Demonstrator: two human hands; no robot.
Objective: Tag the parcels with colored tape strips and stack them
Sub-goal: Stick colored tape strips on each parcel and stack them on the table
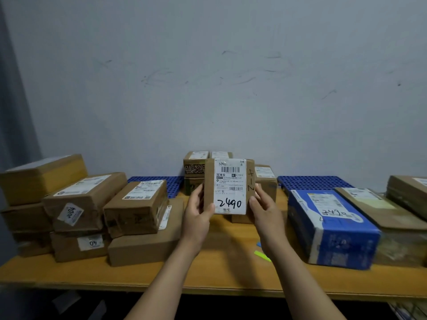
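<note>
1. We see both hands gripping one small flat brown cardboard parcel [230,186], upright, lifted off the orange-brown wooden tabletop [138,276], label facing us.
2. Left hand [198,214] clasps the parcel's left edge, thumb on the front; right hand [266,212] clasps the right edge, thumb on the front too.
3. The held parcel carries one white paper shipping label [229,185], rectangular, with two barcodes and black marker "2490"; more marker writing runs up the bare cardboard on its right.
4. Left of the grip: a cluster of matte brown cardboard boxes [135,206], about eight counted, in stacks of two or three, several taped and creased, most with white labels.
5. Right of the grip: one glossy blue and white printed carton [332,229], handwritten "2490" on its label; past it, two flat brown boxes.
6. Behind the grip: four small brown boxes, one with black and white lettering [194,167].
7. Two blue perforated plastic panels [314,182] lie against the wall, either side of the grip.
8. Below the right wrist: one yellow-green tape strip [262,255] and a bit of blue strip [259,244] flat on the tabletop.
</note>
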